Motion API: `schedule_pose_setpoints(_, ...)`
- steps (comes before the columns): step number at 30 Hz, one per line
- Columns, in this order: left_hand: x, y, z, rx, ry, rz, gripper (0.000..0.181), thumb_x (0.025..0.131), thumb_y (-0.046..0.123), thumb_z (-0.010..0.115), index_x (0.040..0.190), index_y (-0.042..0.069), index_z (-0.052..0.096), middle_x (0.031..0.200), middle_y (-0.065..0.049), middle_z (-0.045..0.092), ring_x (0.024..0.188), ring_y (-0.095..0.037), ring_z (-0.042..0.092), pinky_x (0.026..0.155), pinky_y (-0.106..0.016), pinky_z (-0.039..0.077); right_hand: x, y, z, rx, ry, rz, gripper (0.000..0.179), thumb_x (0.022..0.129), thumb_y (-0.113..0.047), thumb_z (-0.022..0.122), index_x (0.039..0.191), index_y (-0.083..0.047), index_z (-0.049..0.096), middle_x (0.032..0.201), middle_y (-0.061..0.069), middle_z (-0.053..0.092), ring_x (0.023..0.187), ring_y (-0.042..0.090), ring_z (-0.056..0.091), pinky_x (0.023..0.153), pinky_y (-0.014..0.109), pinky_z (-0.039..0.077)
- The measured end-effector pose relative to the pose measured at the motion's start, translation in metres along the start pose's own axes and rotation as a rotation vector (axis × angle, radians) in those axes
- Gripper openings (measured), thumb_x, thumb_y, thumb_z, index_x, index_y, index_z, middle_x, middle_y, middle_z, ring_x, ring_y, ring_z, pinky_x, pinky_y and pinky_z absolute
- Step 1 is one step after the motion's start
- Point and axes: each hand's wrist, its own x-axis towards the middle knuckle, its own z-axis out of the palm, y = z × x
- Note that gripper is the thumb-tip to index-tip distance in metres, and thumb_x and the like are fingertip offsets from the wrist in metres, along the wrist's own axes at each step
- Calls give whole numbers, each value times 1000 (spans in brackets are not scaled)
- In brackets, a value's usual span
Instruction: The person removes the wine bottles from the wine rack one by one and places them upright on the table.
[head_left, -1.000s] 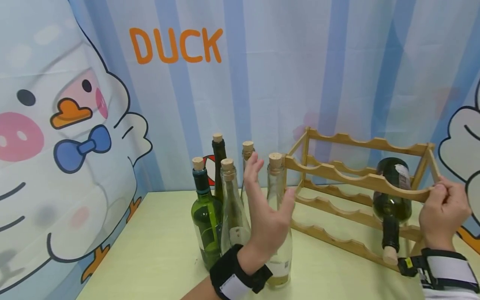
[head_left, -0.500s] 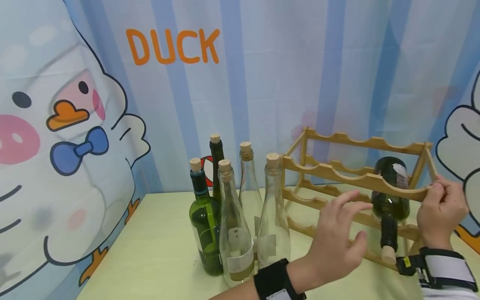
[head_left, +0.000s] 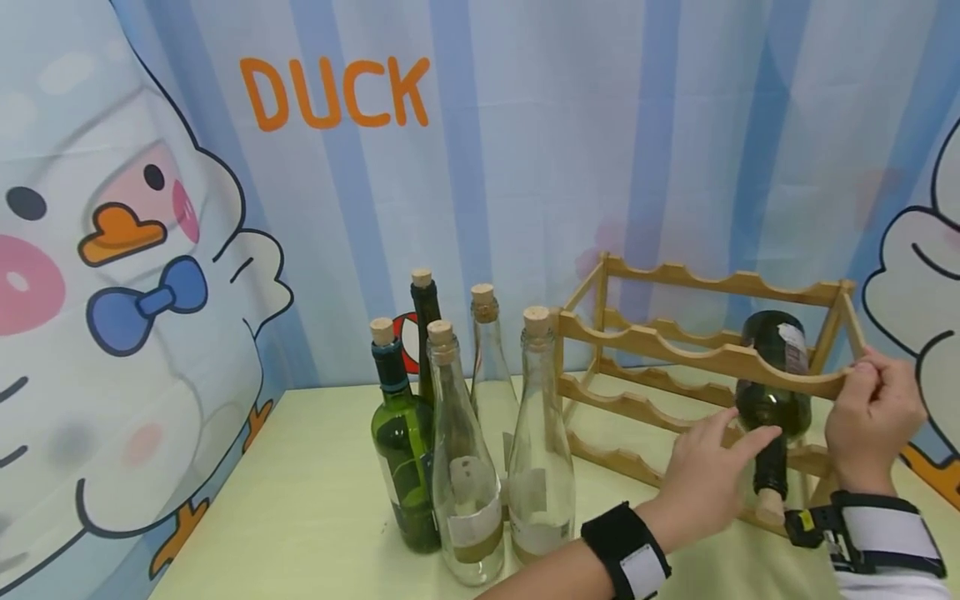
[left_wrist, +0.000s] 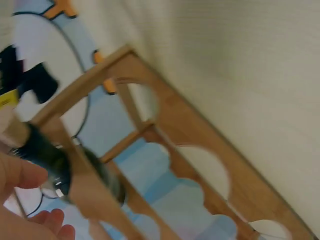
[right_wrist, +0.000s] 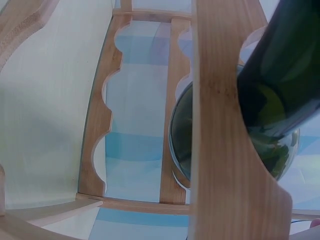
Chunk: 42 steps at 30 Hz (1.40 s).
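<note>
A green wine bottle [head_left: 772, 408] with a dark neck and a cork lies in the wooden wine rack [head_left: 660, 344], neck towards me and tilted down, in the slot near the right end. My left hand [head_left: 708, 479] is beside that neck, thumb and fingers spread; in the left wrist view a gap shows between the fingers [left_wrist: 52, 220] and the dark neck [left_wrist: 50, 155]. My right hand [head_left: 873, 417] grips the right end of the rack's upper front rail. In the right wrist view the bottle [right_wrist: 280, 75] rests in the scalloped rail [right_wrist: 220, 125].
Left of the rack several corked bottles stand upright close together, among them a green bottle [head_left: 408, 467] and clear bottles [head_left: 542, 467]. They stand on a pale yellow table [head_left: 300, 500]. A blue striped curtain [head_left: 525, 167] printed with ducks hangs behind.
My left hand has moved right, from in front of the standing bottles to the neck of the bottle in the rack. The right hand keeps its grip on the rail.
</note>
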Motion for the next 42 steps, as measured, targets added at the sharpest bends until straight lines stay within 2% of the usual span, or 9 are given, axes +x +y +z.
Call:
schedule_pose_setpoints(5,7,0,25,146,-85,36,82,82,24,64,139,45,10,147,2,20,128,-9,33,94,-24,37,-1,0,-1,-4,-7,2,30,89,-8,35,88,15,54,95,27,58,79,-28,29,64,4,22)
schedule_pose_setpoints(10,13,1,34,183,-91,24,84,80,30,65,138,48,7,147,4,18,127,-7,33,93,-22,37,0,3,0,8,-5,7,29,89,-8,36,87,14,55,85,-18,49,81,-28,31,64,3,23)
schedule_pose_setpoints(13,15,1,36,203,-74,21,80,80,32,65,137,49,11,146,5,22,124,-7,36,90,-21,37,0,3,1,13,-5,14,29,89,-9,37,87,14,55,85,-26,42,81,-27,32,63,4,24)
schedule_pose_setpoints(17,15,0,40,221,31,61,66,83,31,62,134,48,26,142,4,31,117,-8,43,87,-20,39,0,1,1,43,4,22,28,88,-10,37,80,9,57,85,-26,45,80,-26,34,63,4,25)
schedule_pose_setpoints(22,12,-5,47,228,212,133,50,86,28,58,130,43,40,135,4,42,113,-7,48,88,-18,41,1,1,-1,104,15,28,31,87,-12,38,72,-38,47,83,-38,42,80,-25,39,61,6,27)
schedule_pose_setpoints(29,9,-10,57,104,382,170,43,84,18,60,121,36,52,130,5,49,110,-5,52,91,-14,40,2,2,-2,96,28,22,25,87,-12,39,72,-20,58,83,-38,42,81,-25,39,60,6,26)
schedule_pose_setpoints(32,8,-12,60,54,425,182,43,82,14,62,120,33,53,129,5,49,110,-5,52,93,-12,38,1,2,-2,95,25,24,28,87,-12,39,74,-34,52,88,-32,48,79,-24,40,59,6,27)
schedule_pose_setpoints(38,8,-12,60,12,481,236,41,82,10,62,118,28,56,130,6,50,113,-4,51,98,-11,34,1,1,-2,63,26,17,31,87,-11,38,84,14,55,94,-20,52,79,-25,38,59,6,26)
schedule_pose_setpoints(42,7,-11,60,-31,505,242,33,86,13,59,117,25,57,130,5,50,113,-5,51,99,-11,32,1,0,-2,79,26,10,31,87,-11,39,84,15,55,91,-30,46,80,-25,38,60,5,27)
